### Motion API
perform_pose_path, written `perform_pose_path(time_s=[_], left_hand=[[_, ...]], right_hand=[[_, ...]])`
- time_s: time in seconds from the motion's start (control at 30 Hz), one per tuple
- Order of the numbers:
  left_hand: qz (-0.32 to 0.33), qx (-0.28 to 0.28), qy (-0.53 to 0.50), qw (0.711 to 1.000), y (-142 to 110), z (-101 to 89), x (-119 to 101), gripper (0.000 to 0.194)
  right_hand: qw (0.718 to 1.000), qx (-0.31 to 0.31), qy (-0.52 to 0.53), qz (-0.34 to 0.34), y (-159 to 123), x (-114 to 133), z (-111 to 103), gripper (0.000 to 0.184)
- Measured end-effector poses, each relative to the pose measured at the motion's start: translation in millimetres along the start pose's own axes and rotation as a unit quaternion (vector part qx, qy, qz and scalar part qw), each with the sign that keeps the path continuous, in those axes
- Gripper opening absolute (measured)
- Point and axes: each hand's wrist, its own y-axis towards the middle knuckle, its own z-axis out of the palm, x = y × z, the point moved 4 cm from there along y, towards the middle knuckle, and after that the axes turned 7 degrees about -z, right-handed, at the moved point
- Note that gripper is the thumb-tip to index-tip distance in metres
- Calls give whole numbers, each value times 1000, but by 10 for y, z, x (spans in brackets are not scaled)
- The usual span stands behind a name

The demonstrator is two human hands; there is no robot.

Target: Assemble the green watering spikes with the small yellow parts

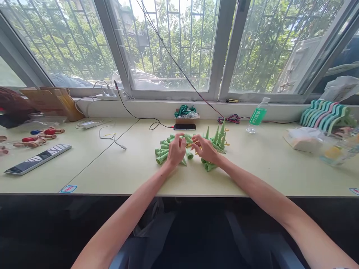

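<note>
My left hand [176,151] is over a pile of light green plastic tubes [162,158], with fingers bent and apart. Close to its right, my right hand [206,150] arches over the same heap, its fingers curved and spread. Between my fingertips lies a green piece [188,138], and I see neither hand firmly gripping it. Several pointed green cones [222,134] stand upright just beyond my right hand, with small yellow pegs [227,144] beside them. A loose green tube [190,154] lies between my wrists, and another tube [208,166] sits below my right hand. My palms hide part of the heap.
Behind the pile lie a black phone [184,127] and a small box of green wrapping [186,113]. A water bottle [256,116] stands to the right, near hangers [324,116]. Cables [113,138] and a dark flat device [38,159] are on the left.
</note>
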Motion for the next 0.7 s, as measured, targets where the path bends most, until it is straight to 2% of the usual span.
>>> perform_pose_path(time_s=[0.2,0.5,0.7], left_hand=[[-35,2,-43,998,25,7,65,20],[-25,32,-56,998,37,12,62,24],[-44,54,-99,993,33,31,80,24]], right_hand=[[1000,-7,1,9,5,26,0,11],[1000,25,-5,12,1,67,0,7],[999,39,5,0,6,92,5,10]])
